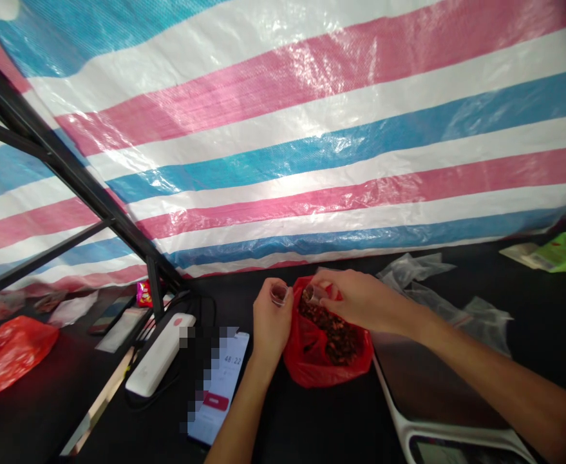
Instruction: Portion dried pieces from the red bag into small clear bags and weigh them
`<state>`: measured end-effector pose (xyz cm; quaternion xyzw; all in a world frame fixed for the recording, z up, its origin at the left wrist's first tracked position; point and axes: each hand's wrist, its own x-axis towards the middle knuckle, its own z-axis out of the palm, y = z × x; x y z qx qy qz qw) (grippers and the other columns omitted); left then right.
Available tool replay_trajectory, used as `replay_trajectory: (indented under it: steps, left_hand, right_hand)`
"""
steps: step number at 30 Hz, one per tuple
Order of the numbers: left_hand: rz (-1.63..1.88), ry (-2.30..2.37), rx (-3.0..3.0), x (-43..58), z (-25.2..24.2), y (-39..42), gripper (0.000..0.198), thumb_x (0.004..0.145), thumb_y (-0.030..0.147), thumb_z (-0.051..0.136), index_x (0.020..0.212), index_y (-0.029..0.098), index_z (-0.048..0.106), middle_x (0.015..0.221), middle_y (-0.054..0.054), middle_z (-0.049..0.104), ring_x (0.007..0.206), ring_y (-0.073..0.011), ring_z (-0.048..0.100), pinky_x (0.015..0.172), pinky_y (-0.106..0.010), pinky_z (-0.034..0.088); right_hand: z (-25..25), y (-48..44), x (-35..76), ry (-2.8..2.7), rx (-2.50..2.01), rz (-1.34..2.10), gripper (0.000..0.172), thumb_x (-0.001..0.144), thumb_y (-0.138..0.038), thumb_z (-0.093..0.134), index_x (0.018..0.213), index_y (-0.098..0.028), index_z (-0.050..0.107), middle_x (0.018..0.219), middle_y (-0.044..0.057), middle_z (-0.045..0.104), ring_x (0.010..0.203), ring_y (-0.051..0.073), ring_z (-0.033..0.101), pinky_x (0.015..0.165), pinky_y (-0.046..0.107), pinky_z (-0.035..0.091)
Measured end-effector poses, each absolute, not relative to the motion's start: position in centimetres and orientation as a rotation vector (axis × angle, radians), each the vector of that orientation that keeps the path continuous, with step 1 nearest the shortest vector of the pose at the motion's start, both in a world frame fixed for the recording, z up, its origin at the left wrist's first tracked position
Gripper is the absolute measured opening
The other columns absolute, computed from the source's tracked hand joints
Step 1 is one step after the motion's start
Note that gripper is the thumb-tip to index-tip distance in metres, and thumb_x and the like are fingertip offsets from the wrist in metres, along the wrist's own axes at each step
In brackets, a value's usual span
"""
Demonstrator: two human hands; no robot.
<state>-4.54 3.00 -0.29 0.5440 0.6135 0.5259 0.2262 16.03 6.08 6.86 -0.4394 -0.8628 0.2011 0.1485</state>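
small clear cup (279, 295) is held in left hand (269, 322), fingers closed round it. second clear cup (314, 294) is pinched by right hand (362, 301). red bag (311, 370) lies just below both grips, dark brown pieces (338, 335) seen inside.

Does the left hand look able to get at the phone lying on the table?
Probably yes: the phone lies uncovered close by the left hand, with nothing between them. But that hand pinches a small clear cup, so its fingers are busy.
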Motion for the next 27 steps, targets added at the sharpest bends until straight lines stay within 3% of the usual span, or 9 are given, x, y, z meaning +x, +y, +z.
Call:
replay_trajectory:
  steps: [8, 13, 20, 27]
  left_hand:
    - [1.277, 1.575, 1.707, -2.8, 0.4, 1.6, 0.008, 0.09, 0.021, 0.065, 0.097, 0.023, 0.066, 0.088, 0.0, 0.071, 0.079, -0.0175, 0.063, 0.071, -0.026, 0.045]
    - [1.291, 1.571, 1.713, -2.6, 0.5, 1.4, 0.011, 0.089, 0.018, 0.063, 0.098, 0.023, 0.065, 0.09, 0.0, 0.071, 0.082, -0.0183, 0.065, 0.075, -0.026, 0.046]
    - [1.35, 1.501, 1.628, -2.4, 1.1, 1.3, 0.006, 0.09, 0.02, 0.064, 0.095, 0.021, 0.064, 0.083, 0.003, 0.067, 0.072, -0.014, 0.06, 0.067, -0.022, 0.044]
    - [1.408, 1.441, 1.518, -1.8, 0.9, 1.5, 0.01, 0.091, 0.025, 0.065, 0.099, 0.021, 0.062, 0.085, 0.001, 0.065, 0.074, -0.0144, 0.059, 0.07, -0.024, 0.046]
  right_hand:
    - [7.4, 5.1, 15.4, -2.495, -0.805, 0.378, 0.026, 0.098, -0.014, 0.056, 0.118, -0.024, 0.069, 0.117, 0.007, 0.07, 0.111, 0.024, 0.066, 0.099, 0.037, 0.052]
    - [7.0, 5.1, 15.0, -2.538, -0.61, 0.182, 0.039, 0.096, -0.003, 0.051, 0.126, -0.022, 0.068, 0.122, 0.011, 0.065, 0.116, 0.026, 0.062, 0.104, 0.042, 0.051]
    - [7.6, 5.2, 15.5, -2.509, -0.69, 0.16, 0.036, 0.102, -0.018, 0.056, 0.136, -0.027, 0.063, 0.127, 0.009, 0.066, 0.122, 0.028, 0.062, 0.109, 0.046, 0.05]
    - [8.2, 5.3, 15.9, -2.465, -0.718, 0.184, 0.034, 0.101, -0.021, 0.059, 0.134, -0.027, 0.063, 0.132, 0.008, 0.067, 0.124, 0.026, 0.063, 0.108, 0.044, 0.05]
